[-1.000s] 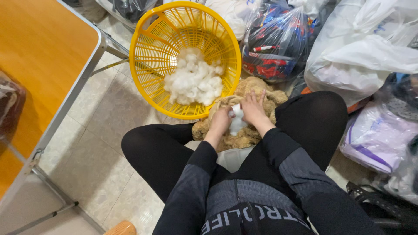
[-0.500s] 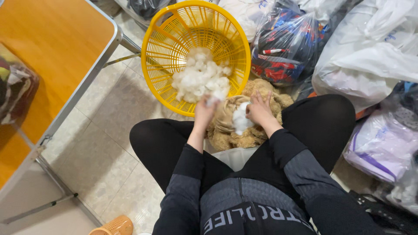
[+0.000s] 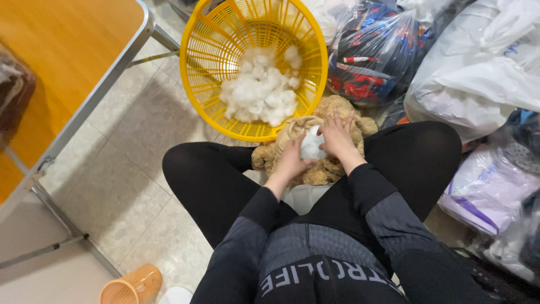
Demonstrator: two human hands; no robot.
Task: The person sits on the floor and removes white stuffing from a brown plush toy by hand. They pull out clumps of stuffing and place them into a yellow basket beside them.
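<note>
A: What are the 2 hands doing?

B: The left hand [image 3: 292, 160] is curling its fingers round a white stuffing tuft [image 3: 311, 145] poking from the tan plush toy [image 3: 315, 149] lying between the knees. The right hand [image 3: 337, 135] is pressing flat, fingers spread, on the toy.

A: And beyond it?

B: A yellow basket [image 3: 208, 62] is sitting on the floor, touching the toy, holding more stuffing [image 3: 260, 93].

Bright even indoor light, soft shadows, sharp, slight edge distortion
</note>
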